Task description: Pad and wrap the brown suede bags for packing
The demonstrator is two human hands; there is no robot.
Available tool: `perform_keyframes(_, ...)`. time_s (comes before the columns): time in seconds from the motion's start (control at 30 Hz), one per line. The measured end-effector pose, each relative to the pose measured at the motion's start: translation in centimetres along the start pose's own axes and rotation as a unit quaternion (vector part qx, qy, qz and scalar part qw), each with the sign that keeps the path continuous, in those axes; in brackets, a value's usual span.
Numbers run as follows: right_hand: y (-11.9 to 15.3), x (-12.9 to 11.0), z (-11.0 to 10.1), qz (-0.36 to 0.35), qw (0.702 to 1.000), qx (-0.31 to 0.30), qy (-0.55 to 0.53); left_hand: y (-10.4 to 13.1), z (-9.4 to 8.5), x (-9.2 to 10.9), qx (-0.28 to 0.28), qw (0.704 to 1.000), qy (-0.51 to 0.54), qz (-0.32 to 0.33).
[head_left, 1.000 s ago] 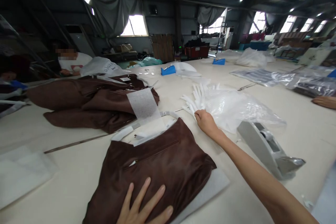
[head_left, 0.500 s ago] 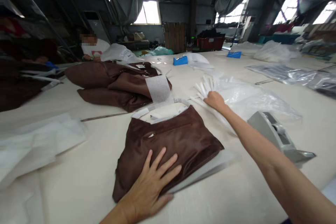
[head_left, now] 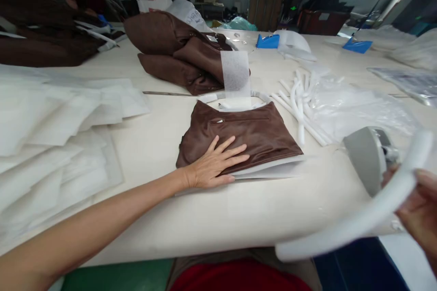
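A dark brown handbag point(head_left: 246, 132) with a zip lies flat on the table, a white sheet point(head_left: 273, 170) showing under its near edge. My left hand point(head_left: 218, 161) rests on it, fingers spread. At the lower right, my right hand point(head_left: 418, 204) grips a curved white foam tube point(head_left: 355, 223), blurred by motion, over the table's near edge. The bag's strap point(head_left: 261, 95), partly wrapped in white, arches behind it. More white foam tubes point(head_left: 300, 109) lie in a heap by a clear plastic bag point(head_left: 362, 109).
Brown bags point(head_left: 177, 50) with a white sheet point(head_left: 236, 77) over them lie behind. White sheets point(head_left: 68, 145) are piled at left. A grey tape dispenser point(head_left: 367, 159) stands at right, blue dispensers point(head_left: 268, 41) farther back. Another person point(head_left: 153, 0) is across the table.
My right hand has come back from the heap toward me with one foam tube. My left hand stays on the handbag. The view has tilted downward.
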State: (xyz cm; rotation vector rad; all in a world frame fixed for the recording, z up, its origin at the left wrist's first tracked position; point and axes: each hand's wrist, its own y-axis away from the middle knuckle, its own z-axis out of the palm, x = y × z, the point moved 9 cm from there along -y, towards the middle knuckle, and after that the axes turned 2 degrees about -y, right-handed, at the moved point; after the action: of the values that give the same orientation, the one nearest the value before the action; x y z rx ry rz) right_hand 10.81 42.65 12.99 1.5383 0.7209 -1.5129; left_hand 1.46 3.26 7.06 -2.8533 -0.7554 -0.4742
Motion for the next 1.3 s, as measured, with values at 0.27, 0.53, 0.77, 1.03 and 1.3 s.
perform_keyframes(0.27, 4.6, 9.7, 8.0, 0.165, 0.977, -0.033, -0.129, -0.5, -0.6, -0.6, -0.088, 0.990, 0.099, -0.046)
perform_keyframes(0.53, 4.1, 12.8, 18.9, 0.177, 0.965, -0.098, -0.169, -1.2, -2.3, -0.5, -0.196, 0.966, 0.147, -0.079)
perform_keyframes(0.77, 3.0, 14.5, 21.9, 0.186, 0.965, -0.072, -0.172, -1.1, -0.6, 0.0, -0.121, 0.987, 0.037, -0.095)
perform_keyframes(1.03, 4.6, 13.1, 18.0, 0.206, 0.914, -0.269, 0.225, -0.1, 1.4, 1.2, -0.015, 0.987, -0.145, -0.066)
perform_keyframes(1.3, 3.6, -3.9, 24.3, -0.558, 0.689, -0.236, 0.399, 0.3, 1.2, 1.1, 0.015, 0.989, -0.140, -0.052)
